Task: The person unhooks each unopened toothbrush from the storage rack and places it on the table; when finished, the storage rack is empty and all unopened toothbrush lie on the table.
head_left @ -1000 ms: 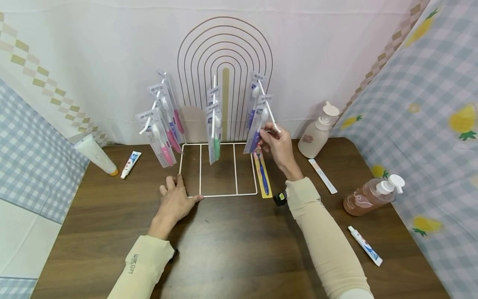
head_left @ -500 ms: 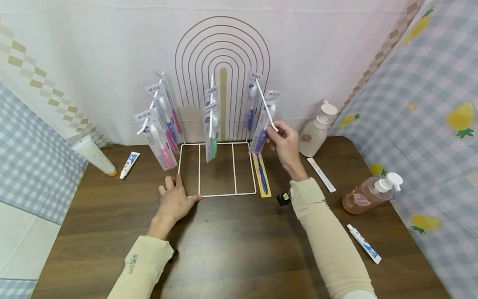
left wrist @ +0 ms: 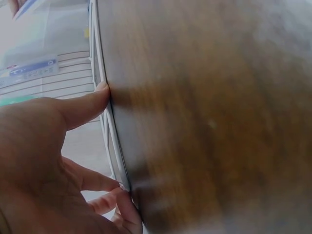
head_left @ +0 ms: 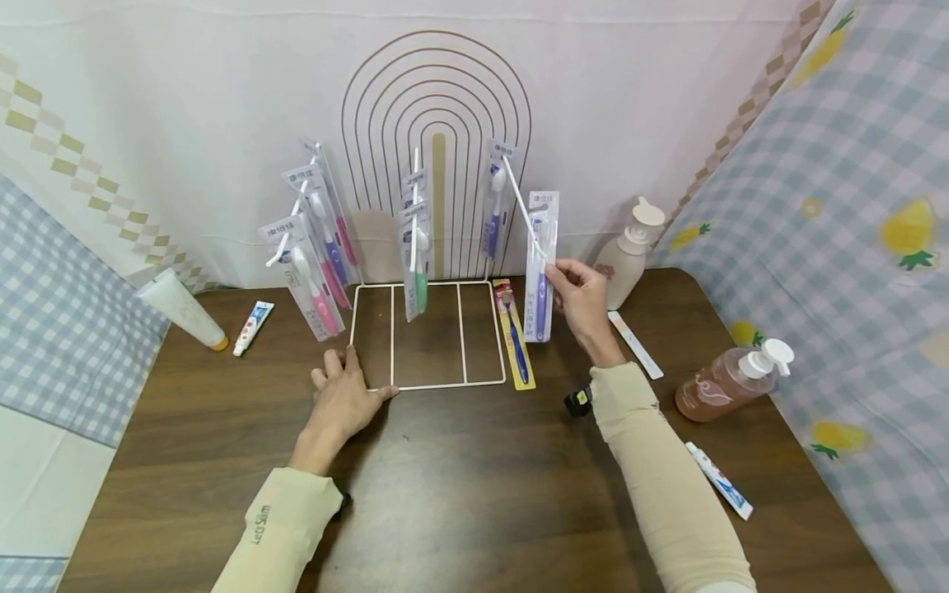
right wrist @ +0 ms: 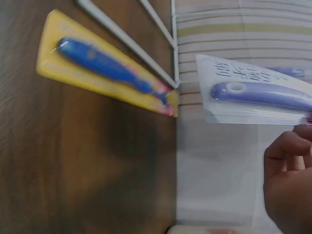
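Note:
My right hand [head_left: 586,301] pinches the right edge of a packaged purple toothbrush [head_left: 542,309], which hangs upright and overlaps the front end of the right prong [head_left: 517,194] in the head view. Its purple handle [right wrist: 263,95] faces the right wrist camera. At the front left corner of the white wire rack [head_left: 430,387], my left hand [head_left: 343,403] touches the base, thumb on the front bar and index finger at the left bar. Another purple toothbrush [head_left: 496,206] hangs farther back on the right prong. Packaged toothbrushes with pink [head_left: 320,305] and green [head_left: 421,288] handles hang from the left and middle prongs.
A blue toothbrush on a yellow card [head_left: 516,342] lies beside the rack's right side. Farther right are a white pump bottle [head_left: 623,259], a flat strip package [head_left: 636,344], a pinkish pump bottle [head_left: 715,391] and a toothpaste tube [head_left: 719,482]. Two tubes, one white [head_left: 181,309], lie left.
My right hand has moved right and toward me with the purple toothbrush, from along the right prong to its front end. The package now faces the head camera. My left hand stays put.

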A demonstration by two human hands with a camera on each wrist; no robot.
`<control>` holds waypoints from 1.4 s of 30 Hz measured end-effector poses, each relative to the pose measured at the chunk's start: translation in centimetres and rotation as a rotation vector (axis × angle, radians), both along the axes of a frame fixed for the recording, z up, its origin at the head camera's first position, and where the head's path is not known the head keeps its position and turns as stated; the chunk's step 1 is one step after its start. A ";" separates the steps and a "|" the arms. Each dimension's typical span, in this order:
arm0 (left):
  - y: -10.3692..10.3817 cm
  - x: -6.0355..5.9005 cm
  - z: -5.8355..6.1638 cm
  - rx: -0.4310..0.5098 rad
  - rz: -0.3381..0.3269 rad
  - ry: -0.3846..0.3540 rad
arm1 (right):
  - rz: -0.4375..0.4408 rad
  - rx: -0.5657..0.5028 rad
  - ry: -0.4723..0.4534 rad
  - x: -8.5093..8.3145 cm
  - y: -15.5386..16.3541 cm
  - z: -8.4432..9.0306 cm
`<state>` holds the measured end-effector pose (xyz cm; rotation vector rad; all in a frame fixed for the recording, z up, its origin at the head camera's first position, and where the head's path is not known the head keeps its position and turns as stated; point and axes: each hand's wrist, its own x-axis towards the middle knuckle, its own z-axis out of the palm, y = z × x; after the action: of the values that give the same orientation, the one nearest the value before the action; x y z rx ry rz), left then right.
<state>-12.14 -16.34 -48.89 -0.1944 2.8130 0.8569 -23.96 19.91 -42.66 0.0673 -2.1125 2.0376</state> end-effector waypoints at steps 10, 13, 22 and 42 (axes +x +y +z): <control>-0.1 -0.1 0.0 -0.001 0.002 0.000 | -0.038 0.342 -0.349 1.0 1.6 -4.3; -0.1 -0.1 0.0 -0.002 0.001 -0.005 | -0.018 0.427 -0.395 1.3 1.5 -5.2; -0.1 0.0 -0.2 -0.007 0.002 0.004 | 0.003 0.438 -0.467 0.5 1.7 -7.3; 0.0 -0.1 -0.4 -0.013 0.004 0.013 | -0.050 0.483 -0.490 -2.0 2.9 -11.9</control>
<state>-12.22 -16.31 -49.31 -0.1966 2.8317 0.8444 -26.01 22.79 -54.58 -0.4509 -2.8245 1.5834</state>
